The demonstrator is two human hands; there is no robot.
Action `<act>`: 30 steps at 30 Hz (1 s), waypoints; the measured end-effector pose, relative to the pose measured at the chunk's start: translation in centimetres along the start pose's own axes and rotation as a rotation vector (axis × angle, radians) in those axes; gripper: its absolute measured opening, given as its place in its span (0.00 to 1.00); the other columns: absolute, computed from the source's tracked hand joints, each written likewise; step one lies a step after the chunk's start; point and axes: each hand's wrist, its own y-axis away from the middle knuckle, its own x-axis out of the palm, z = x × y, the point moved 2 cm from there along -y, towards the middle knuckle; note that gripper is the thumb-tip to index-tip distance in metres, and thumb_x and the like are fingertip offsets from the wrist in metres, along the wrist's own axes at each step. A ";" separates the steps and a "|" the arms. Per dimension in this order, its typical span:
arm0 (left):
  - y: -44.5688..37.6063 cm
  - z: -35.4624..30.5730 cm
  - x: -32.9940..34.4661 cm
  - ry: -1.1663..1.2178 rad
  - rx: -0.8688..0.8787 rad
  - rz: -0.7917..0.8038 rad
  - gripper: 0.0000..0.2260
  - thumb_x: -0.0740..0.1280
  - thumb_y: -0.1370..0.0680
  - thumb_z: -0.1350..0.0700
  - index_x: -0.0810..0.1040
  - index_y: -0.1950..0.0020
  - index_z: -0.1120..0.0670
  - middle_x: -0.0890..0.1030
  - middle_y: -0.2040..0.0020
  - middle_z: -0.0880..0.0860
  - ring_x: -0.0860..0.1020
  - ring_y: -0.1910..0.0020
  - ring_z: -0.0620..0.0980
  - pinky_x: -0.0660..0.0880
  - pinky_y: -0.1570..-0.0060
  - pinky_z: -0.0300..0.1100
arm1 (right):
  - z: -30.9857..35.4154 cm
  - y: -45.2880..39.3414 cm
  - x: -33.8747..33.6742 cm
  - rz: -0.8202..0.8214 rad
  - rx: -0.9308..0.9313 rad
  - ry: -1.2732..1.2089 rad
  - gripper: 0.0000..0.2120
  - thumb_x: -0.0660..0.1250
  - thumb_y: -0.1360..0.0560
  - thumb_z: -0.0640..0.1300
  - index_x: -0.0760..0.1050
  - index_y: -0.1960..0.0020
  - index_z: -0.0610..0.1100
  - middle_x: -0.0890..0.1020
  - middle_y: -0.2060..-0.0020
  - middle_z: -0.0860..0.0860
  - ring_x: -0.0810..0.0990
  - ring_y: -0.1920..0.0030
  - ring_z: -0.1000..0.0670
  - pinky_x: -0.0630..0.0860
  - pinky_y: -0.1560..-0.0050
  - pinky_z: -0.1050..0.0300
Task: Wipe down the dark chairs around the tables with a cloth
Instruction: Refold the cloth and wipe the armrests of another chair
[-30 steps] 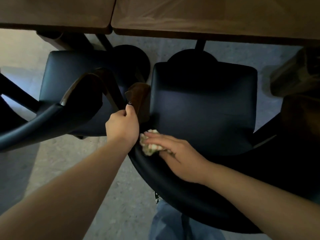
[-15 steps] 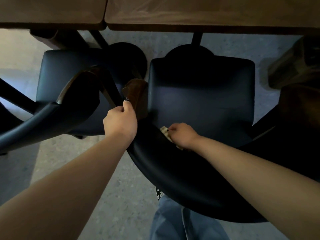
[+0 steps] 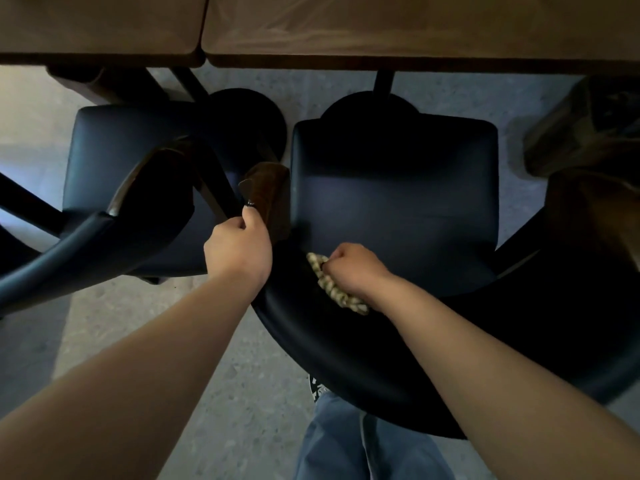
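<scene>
The right hand (image 3: 349, 270) is curled into a fist around a crumpled, pale patterned cloth (image 3: 332, 287), pressing it onto the curved black upholstered backrest (image 3: 346, 355) of the dark chair at the centre of the view. The cloth trails from the fist toward 5 o'clock along the top of the backrest. Just at 9 o'clock from it, the left hand (image 3: 239, 249) clenches the brown wooden armrest end (image 3: 268, 195) of that same chair, thumb on top. The chair's square black padded seat (image 3: 394, 199) lies at 12 o'clock from the right hand, its far part under the edge of a brown wooden tabletop (image 3: 415, 29). A second dark chair (image 3: 114, 174) with a matching black seat and curved back stands at 9 o'clock, touching or nearly touching the first at the armrests. A second wooden tabletop (image 3: 97, 26) abuts the first at 11 o'clock. Blue jeans (image 3: 346, 445) show at 6 o'clock above the speckled grey floor (image 3: 242, 393).
</scene>
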 end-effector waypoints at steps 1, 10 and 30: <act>0.0 0.0 0.0 0.002 0.002 -0.002 0.21 0.52 0.18 0.44 0.74 0.64 0.53 0.75 0.63 0.52 0.73 0.65 0.49 0.64 0.69 0.43 | 0.6 0.4 0.3 -0.044 0.004 0.010 0.10 0.61 0.26 0.50 0.75 0.52 0.45 0.79 0.62 0.50 0.78 0.64 0.49 0.70 0.69 0.66; -0.3 0.3 0.2 -0.009 -0.004 -0.010 0.21 0.52 0.19 0.43 0.74 0.65 0.52 0.75 0.63 0.51 0.72 0.65 0.48 0.67 0.61 0.45 | 3.7 7.0 1.6 -0.323 -0.280 0.001 0.06 0.61 0.26 0.50 0.68 0.60 0.50 0.74 0.65 0.52 0.70 0.63 0.45 0.66 0.63 0.54; -0.9 0.6 0.4 -0.021 -0.021 0.012 0.21 0.52 0.20 0.42 0.78 0.54 0.54 0.76 0.57 0.53 0.75 0.63 0.52 0.70 0.61 0.45 | -0.3 9.3 -0.3 -0.273 -0.154 0.272 0.10 0.61 0.28 0.50 0.77 0.52 0.49 0.82 0.52 0.45 0.79 0.50 0.39 0.73 0.56 0.53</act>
